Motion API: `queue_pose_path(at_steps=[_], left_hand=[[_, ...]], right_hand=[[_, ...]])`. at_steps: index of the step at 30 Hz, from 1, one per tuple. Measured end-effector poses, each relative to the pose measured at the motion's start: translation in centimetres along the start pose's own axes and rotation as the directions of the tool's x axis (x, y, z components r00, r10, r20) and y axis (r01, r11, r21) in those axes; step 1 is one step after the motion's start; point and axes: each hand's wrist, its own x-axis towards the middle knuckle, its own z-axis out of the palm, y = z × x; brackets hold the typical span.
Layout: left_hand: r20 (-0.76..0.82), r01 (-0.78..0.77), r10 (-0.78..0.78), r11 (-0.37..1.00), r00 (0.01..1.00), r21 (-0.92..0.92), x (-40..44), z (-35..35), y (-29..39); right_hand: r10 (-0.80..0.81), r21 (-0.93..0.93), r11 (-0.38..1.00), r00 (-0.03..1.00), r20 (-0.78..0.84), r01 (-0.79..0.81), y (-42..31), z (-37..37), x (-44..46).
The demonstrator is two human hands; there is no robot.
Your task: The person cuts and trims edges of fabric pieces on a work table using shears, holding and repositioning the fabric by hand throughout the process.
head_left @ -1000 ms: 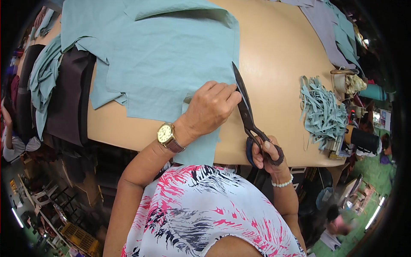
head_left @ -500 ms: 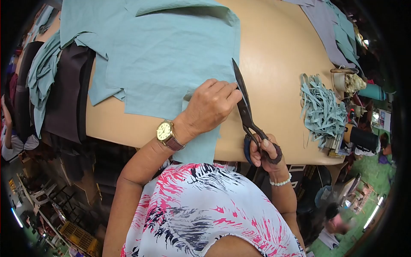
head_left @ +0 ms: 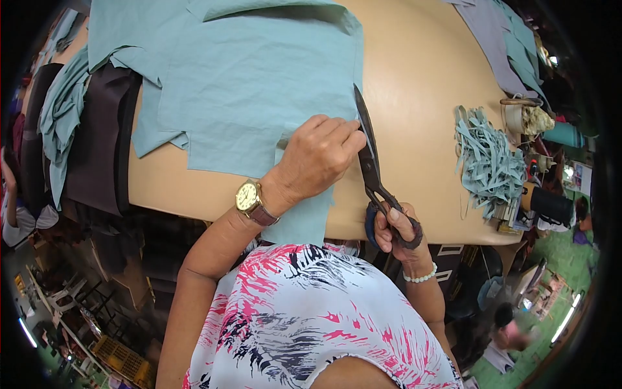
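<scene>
My left hand (head_left: 322,155), with a watch on the wrist, is closed in a pinch on the light blue-green cloth (head_left: 259,84) near its right edge. In my right hand (head_left: 403,238) are large dark scissors (head_left: 369,159), with my thumb and fingers in the handles. The blades point away from me along the cloth's right edge, close beside my left fingertips, and their tips lie at that edge. A strip of the cloth hangs down over the table's front edge beneath my left forearm.
The tan table (head_left: 421,84) lies under the cloth. On its right is a heap of thin cloth strips (head_left: 489,162), near a dark cylinder (head_left: 549,206). Dark fabric (head_left: 97,142) drapes over the left side. Grey cloth (head_left: 495,45) lies at the far right. Another person (head_left: 508,327) is at lower right.
The scissors and my right hand have shifted slightly away from me, along the cloth's edge. My left hand keeps its pinch, almost in the same place.
</scene>
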Motion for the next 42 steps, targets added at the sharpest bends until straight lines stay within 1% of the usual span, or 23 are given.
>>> queue_pose_path(at_steps=[14, 17, 20, 23, 26, 29, 32, 38, 41, 42], left_hand=[[-0.042, 0.001, -0.002, 0.999, 0.999, -0.032, -0.3, 0.1, 0.0], [-0.018, 0.015, -0.016, 0.999, 1.000, -0.032, -0.2, -0.2, 0.1], [-0.030, 0.014, -0.015, 0.999, 0.999, -0.045, -0.4, -0.2, -0.1], [-0.089, -0.005, 0.000, 0.998, 0.996, -0.060, -0.5, 0.1, -0.2], [-0.044, 0.021, -0.023, 0.999, 0.999, -0.045, -0.6, -0.1, -0.1], [-0.048, 0.020, -0.023, 0.999, 0.999, -0.047, -0.6, -0.2, -0.2], [-0.069, 0.021, -0.024, 0.998, 0.997, -0.056, -0.6, -0.1, -0.2], [-0.093, 0.010, -0.017, 0.998, 0.996, -0.068, -0.6, -0.1, -0.3], [-0.060, 0.092, -0.097, 0.992, 0.993, -0.088, -0.6, -0.4, -0.1], [-0.020, 0.159, -0.161, 0.984, 0.987, -0.079, -0.6, -0.8, 0.0]], right_hand=[[0.013, 0.040, 0.999, 0.999, -0.030, -0.012, 0.8, 0.8, -0.5], [0.014, 0.039, 0.999, 0.999, -0.035, -0.013, 0.9, 0.9, -0.6], [0.012, 0.037, 0.999, 0.999, -0.040, -0.010, 1.0, 1.1, -0.6], [-0.003, 0.043, 0.999, 1.000, -0.027, 0.004, 1.2, 1.3, -0.5], [-0.002, 0.069, 0.998, 0.999, -0.045, 0.005, 1.4, 1.6, -0.6], [0.011, 0.089, 0.996, 0.996, -0.084, -0.003, 1.4, 2.4, -0.6], [0.017, 0.127, 0.992, 0.996, -0.087, -0.006, 1.6, 2.9, -0.6], [0.005, 0.104, 0.995, 0.994, -0.109, 0.006, 1.9, 3.3, -0.6], [0.013, 0.095, 0.995, 0.992, -0.123, -0.002, 2.1, 3.5, -0.7], [0.008, 0.093, 0.996, 0.992, -0.123, 0.004, 2.2, 3.5, -0.7]])
